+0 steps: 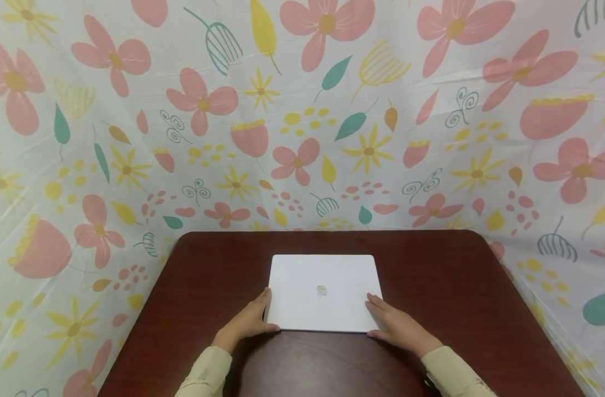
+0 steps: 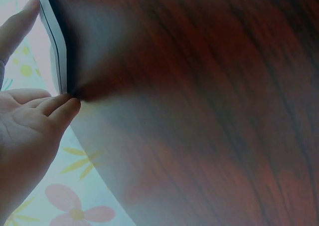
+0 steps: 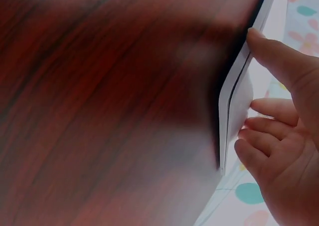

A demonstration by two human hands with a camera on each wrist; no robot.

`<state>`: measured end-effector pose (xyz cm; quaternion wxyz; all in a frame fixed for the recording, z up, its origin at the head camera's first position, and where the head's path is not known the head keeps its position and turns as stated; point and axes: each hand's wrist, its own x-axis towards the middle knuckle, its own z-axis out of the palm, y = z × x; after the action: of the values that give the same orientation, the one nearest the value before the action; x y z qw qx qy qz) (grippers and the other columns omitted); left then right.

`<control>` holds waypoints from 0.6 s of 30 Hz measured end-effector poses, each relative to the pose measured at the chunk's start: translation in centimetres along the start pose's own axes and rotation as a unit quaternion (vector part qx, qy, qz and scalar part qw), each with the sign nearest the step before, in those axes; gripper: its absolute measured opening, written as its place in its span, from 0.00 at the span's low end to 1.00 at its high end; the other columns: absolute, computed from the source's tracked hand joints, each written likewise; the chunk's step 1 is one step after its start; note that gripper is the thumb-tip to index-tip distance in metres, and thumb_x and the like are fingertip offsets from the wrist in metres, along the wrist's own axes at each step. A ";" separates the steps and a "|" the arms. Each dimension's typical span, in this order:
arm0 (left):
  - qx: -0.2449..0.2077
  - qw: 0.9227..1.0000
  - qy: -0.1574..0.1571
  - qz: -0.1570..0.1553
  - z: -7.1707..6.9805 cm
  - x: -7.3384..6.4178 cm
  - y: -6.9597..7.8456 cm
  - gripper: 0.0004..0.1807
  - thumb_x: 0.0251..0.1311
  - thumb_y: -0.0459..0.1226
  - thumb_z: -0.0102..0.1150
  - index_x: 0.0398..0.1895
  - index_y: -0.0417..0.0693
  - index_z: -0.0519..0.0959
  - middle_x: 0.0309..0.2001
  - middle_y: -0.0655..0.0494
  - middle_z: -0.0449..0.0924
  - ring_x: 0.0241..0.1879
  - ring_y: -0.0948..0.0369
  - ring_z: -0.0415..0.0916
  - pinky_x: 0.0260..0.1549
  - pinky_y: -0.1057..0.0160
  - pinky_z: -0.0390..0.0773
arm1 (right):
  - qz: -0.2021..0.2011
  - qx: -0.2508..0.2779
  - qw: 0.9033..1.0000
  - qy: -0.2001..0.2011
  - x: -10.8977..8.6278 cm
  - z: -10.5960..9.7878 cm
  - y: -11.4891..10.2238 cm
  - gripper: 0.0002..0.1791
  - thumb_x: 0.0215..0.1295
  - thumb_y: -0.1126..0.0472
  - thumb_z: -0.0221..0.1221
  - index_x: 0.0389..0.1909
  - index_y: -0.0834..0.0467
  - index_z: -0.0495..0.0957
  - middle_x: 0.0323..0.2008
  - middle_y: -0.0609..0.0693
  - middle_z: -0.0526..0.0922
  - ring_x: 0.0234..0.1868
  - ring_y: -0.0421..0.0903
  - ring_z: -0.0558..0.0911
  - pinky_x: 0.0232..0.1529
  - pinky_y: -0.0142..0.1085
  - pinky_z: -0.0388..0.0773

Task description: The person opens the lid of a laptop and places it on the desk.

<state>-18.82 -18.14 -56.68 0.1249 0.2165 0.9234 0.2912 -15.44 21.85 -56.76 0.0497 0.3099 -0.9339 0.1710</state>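
Head view: closed white laptop [image 1: 324,292] lay on the dark red-brown table [image 1: 431,275], left hand [image 1: 250,320] at its near left corner, right hand [image 1: 399,325] at its near right. Left wrist view: thumb on near edge, fairly straight fingers touching left side; couldn't tell whether tips went underneath. Right wrist view: thumb on near edge, spread from loosely extended fingers against the lid's right side.

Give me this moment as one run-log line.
laptop: closed, on dark table | left hand: touching its left side | right hand: touching its right side
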 end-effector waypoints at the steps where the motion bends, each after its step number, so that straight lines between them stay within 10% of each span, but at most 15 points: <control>1: -0.001 1.000 0.001 0.000 0.0 0.0 -0.1 0.56 0.50 0.46 0.73 0.71 0.26 0.50 0.71 0.29 0.48 0.71 0.42 0.51 0.65 0.44 0.59 | 0.000 -0.003 1.000 0.000 0.1 0.0 -0.1 0.37 0.52 0.52 0.71 0.58 0.71 0.73 0.62 0.66 0.71 0.60 0.61 0.74 0.52 0.49 0.76; 18: 0.024 1.000 0.002 0.004 0.8 0.0 -0.6 0.57 0.49 0.45 0.74 0.71 0.26 0.48 0.72 0.30 0.45 0.72 0.44 0.48 0.65 0.44 0.59 | -0.066 -0.053 0.996 -0.006 3.3 1.9 -3.8 0.34 0.56 0.52 0.68 0.57 0.71 0.73 0.61 0.64 0.73 0.60 0.57 0.75 0.54 0.45 0.76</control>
<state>-18.74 -18.18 -57.70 0.1163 0.2222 0.9296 0.2700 -15.84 16.49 -56.82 0.0715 0.3691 -0.9194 0.1156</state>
